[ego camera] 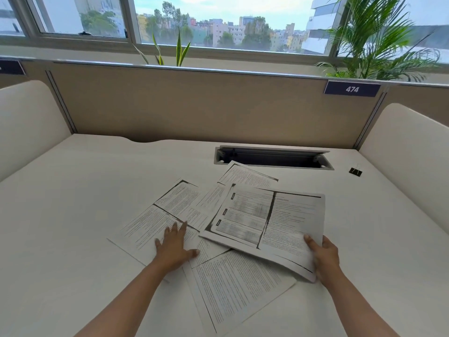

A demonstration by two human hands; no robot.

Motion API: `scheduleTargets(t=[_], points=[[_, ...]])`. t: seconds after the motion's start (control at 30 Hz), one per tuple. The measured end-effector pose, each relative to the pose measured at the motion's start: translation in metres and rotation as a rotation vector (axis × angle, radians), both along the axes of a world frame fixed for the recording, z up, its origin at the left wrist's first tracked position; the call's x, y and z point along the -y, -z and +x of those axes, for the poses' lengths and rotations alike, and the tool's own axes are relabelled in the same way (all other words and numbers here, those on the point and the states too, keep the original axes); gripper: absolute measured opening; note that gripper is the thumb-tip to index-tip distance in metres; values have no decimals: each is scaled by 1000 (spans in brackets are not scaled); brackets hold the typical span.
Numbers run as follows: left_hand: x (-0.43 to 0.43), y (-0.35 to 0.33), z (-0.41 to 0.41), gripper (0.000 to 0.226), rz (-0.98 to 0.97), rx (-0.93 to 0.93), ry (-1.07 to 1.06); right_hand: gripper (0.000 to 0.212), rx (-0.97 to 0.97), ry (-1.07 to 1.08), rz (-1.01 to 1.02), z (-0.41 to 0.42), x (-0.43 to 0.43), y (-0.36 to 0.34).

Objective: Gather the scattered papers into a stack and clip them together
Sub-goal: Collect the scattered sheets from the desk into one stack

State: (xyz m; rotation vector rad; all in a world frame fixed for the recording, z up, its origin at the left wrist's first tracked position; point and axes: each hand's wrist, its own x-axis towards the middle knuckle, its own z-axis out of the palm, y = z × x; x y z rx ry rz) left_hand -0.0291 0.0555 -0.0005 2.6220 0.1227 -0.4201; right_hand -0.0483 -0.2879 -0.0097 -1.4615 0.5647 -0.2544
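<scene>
Head view: the papers (243, 283) lie fanned across the middle of the desk (73, 215), overlapping at odd angles, not yet a stack. The right hand (324, 255) pinches the near right corner of the top sheet (279, 220), thumb on top, other fingers hidden under it. That corner is lifted & bowed, the far edge resting on the pile. The left hand (176, 246) lies flat, fingers spread wide, pressing the left sheet (150, 229) at 9 o'clock of the pile. Step in hand, I'd say: collecting sheets one by one. To do it well: use the left palm as an anchor so nothing skids, bring the top sheet over toward 9 o'clock, then pull in the big sheet (238, 295) at 6 & the far sheet (247, 175) at 12, w/ long edges matched. Square the edges on the desk before clipping & don't crease the bowed corner. The binder clip (355, 171) sits well apart at approx 2 o'clock, near the side panel (401, 147), untouched, so it needs a reach. Watch the open cable slot (272, 158) at 12–1 o'clock: the far sheet's tip reaches its rim & could slip in if pushed. The number tag (351, 89) & plants (379, 40) are out of the way.
</scene>
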Motion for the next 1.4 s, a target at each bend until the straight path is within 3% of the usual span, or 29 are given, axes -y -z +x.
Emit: scheduleTargets(t=[0.23,0.5,1.0,1.27,1.4], points=[[2,0,1,96,121,-47,31,33,-21,35,-86,5,6,12],[2,-3,2,78,195,-64,30,32,-35,45,-142,5,6,14],[10,-14,5,75,242,-120,51,29,-34,29,-139,3,5,12],[5,-12,1,64,316,-22,43,29,-44,23,-123,0,10,16],[-2,-17,1,51,194,159,-87,29,-60,24,-120,0,11,17]])
